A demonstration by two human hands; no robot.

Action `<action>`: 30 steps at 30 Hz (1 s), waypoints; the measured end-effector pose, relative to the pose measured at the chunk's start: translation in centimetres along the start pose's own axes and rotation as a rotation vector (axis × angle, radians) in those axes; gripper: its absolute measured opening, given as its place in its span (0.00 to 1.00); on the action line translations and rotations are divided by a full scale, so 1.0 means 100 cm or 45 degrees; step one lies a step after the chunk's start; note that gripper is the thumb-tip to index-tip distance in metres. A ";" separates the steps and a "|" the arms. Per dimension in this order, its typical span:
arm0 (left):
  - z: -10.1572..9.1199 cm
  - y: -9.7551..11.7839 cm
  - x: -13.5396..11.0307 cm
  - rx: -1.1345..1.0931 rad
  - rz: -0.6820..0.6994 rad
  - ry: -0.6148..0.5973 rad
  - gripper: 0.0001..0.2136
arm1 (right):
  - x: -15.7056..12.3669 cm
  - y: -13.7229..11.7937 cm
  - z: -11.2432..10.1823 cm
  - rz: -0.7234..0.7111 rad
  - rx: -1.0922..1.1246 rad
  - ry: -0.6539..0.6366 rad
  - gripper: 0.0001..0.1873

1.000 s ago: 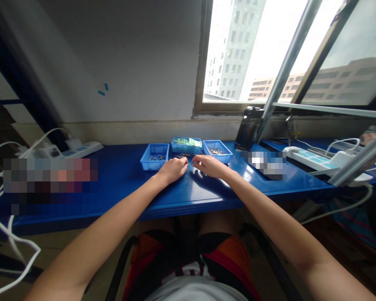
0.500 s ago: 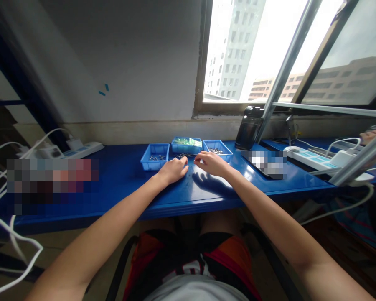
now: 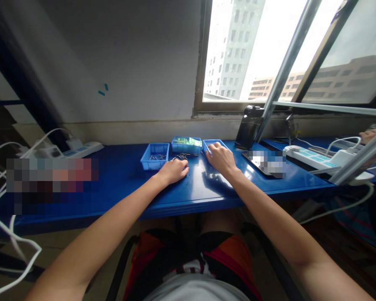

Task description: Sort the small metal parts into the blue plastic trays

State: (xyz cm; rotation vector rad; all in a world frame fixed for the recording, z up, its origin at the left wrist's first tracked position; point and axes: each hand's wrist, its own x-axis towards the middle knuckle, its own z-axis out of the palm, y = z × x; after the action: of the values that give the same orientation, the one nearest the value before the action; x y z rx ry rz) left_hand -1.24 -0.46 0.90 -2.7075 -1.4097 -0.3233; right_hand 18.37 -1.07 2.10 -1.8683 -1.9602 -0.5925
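Note:
My left hand (image 3: 173, 170) rests on the blue table with its fingers curled closed. What it holds, if anything, is hidden. Just beyond its fingertips lies a loose pile of thin metal pieces (image 3: 184, 156). My right hand (image 3: 222, 159) reaches over the right blue tray (image 3: 226, 146), fingers bent down and drawn together inside it. Its fingertips and whatever they touch are out of sight. Left of my left hand sits another blue tray (image 3: 148, 162), with several thin metal pieces (image 3: 157, 157) inside. Behind the pile, a third blue tray (image 3: 178, 147) holds a green shiny packet (image 3: 188, 142).
A black bottle-like container (image 3: 249, 127) stands at the back right, with a dark flat device (image 3: 253, 164), partly blurred out, before it. A metal post (image 3: 283, 67) rises beside them. White power strips (image 3: 310, 156) and cables (image 3: 34, 246) lie at the sides. Another person's hand (image 3: 370, 134) appears far right.
My right hand has moved right and away from me, from beside my left hand to over the right tray. The metal pile shows more clearly now. My left hand has barely moved.

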 end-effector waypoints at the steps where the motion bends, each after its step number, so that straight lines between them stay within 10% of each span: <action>1: 0.001 0.000 0.000 0.002 0.002 -0.001 0.12 | 0.000 -0.002 0.000 -0.036 0.033 -0.004 0.19; 8: 0.001 0.000 -0.001 0.010 0.008 0.002 0.13 | -0.003 -0.009 0.010 -0.472 0.255 -0.255 0.18; 30: -0.002 0.002 -0.001 0.020 0.025 -0.007 0.12 | 0.010 -0.015 0.028 -0.394 0.186 -0.561 0.31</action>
State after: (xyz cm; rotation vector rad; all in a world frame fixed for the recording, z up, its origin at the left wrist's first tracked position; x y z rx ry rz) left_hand -1.21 -0.67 1.11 -2.7095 -1.3805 -0.3029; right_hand 16.92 1.20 0.23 -1.7246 -2.5246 -0.1102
